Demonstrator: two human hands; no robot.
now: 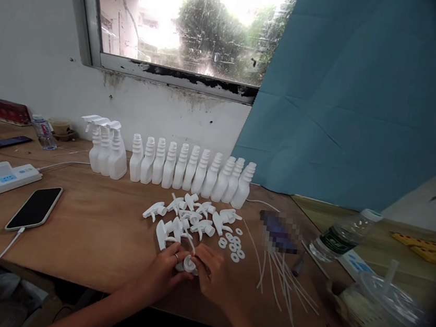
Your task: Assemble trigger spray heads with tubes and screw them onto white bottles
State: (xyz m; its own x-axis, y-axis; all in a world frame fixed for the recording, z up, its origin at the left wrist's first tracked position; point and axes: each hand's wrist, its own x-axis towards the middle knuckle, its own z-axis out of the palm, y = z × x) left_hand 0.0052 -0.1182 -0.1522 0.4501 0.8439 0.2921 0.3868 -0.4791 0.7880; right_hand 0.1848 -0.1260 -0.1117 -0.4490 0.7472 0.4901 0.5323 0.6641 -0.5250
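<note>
A white sprayer head near the front edge of a brown table is pinched between thumb and fingers of the left hand, while the right hand closes its fingertips on it too, any smaller part there hidden from view. Just beyond lie loose trigger heads, apparently unfitted, with white rings beside them and thin white tubes fanned out at right. Farther back, three bottles already wear sprayer tops; eleven open-necked bottles stand in a row without, seemingly the bulk remaining, below a window and beside a blue cloth
</note>
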